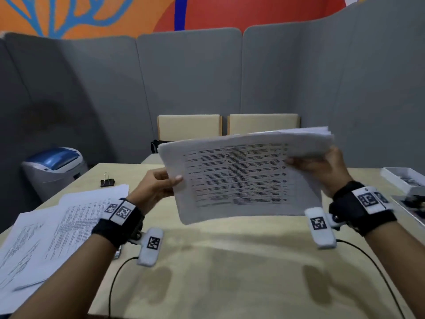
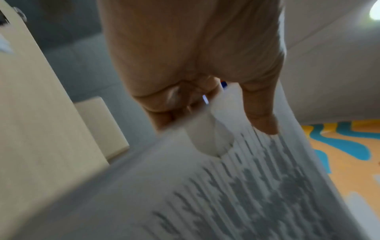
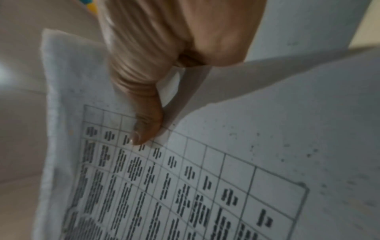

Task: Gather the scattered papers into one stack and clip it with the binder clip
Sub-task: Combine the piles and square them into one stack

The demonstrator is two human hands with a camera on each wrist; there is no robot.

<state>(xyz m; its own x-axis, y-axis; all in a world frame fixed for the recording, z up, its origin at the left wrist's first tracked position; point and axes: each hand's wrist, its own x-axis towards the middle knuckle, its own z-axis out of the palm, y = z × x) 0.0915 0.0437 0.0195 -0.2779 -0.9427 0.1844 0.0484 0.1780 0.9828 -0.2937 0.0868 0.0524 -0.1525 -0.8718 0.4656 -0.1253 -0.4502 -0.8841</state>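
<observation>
From the head view, both hands hold a sheaf of papers [image 1: 241,176] in the air at the centre of the frame, above the pale counter [image 1: 218,261]. The left hand [image 1: 156,187] grasps the sheaf's left edge, thumb on the printed top sheet, and the right hand [image 1: 322,166] grasps its right edge, thumb likewise on top with the fingers behind. The top sheet shows a printed table, and the sheets fan apart slightly at the upper right corner. More loose sheets [image 1: 57,231] lie overlapping on the counter at the lower left of the frame. A black binder clip [image 1: 107,181] sits on the counter just above those sheets, left of centre, apart from both hands. A white tray [image 1: 404,178] rests at the right edge of the frame, and a grey and blue bin [image 1: 54,169] stands beyond the counter at the left. In the left wrist view, blurred, the left hand [image 2: 195,65] fills the top centre; its fingers [image 2: 261,113] are curled round the edge of the papers [image 2: 246,186], which spread across the lower right. In the right wrist view, the right hand [image 3: 174,48] sits at the top, its thumb [image 3: 146,126] pressed onto the table printed on the papers [image 3: 205,178], pinching them.
</observation>
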